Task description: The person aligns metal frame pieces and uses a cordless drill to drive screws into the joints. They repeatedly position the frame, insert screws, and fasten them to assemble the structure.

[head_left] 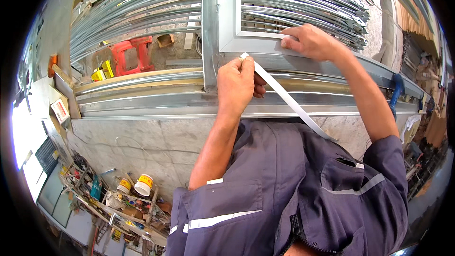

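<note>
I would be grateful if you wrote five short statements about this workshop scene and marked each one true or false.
1. The left hand pinches the white strip near its upper end. True.
2. The right hand holds the white strip as well. False: it is at the light grey frame, apart from the strip.
3. The white strip slants down and to the right from the left hand. True.
4. Two buckets stand at the far right of the picture. False: they are at the lower left.
5. The red plastic piece lies to the left of the light grey frame in the picture. True.
</note>
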Demonstrator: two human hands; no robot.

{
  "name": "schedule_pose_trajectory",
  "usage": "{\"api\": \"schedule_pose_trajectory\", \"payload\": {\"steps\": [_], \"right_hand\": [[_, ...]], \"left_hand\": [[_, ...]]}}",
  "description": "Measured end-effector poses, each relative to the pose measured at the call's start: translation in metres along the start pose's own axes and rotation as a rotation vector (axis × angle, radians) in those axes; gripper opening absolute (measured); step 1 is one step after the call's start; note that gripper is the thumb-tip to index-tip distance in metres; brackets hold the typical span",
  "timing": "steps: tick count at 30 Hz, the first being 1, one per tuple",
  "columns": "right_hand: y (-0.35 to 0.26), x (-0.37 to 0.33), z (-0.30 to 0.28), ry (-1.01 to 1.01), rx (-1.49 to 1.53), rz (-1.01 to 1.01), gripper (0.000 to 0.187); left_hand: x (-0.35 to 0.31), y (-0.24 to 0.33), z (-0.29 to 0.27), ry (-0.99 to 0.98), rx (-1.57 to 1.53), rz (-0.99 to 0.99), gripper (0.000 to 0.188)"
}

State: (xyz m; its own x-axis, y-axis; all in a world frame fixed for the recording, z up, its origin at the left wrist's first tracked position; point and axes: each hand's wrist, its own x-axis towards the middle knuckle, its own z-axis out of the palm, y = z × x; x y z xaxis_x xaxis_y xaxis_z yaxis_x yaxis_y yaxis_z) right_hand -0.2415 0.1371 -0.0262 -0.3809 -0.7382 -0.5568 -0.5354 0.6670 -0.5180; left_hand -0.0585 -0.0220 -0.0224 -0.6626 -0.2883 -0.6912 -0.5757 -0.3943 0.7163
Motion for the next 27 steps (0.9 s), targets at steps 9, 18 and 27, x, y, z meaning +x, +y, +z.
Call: {"api": "schedule_pose_trajectory", "payload": {"steps": [9,18,27], "right_hand": [[0.003,0.006,0.0,0.056,-0.142,-0.07,0.056],[0.008,0.005,0.006,0.127,-0.085,-0.094,0.051],[0.003,0.003,0.002,0.102,-0.08,-0.031,0.05]], "left_hand": [[0.001,0.001,0.003,0.028,-0.033,-0.034,0.039],[0.002,-0.002,0.004,0.044,-0.067,-0.026,0.036],[0.008,0.001,0.011,0.039,-0.035,-0.016,0.035]]}}
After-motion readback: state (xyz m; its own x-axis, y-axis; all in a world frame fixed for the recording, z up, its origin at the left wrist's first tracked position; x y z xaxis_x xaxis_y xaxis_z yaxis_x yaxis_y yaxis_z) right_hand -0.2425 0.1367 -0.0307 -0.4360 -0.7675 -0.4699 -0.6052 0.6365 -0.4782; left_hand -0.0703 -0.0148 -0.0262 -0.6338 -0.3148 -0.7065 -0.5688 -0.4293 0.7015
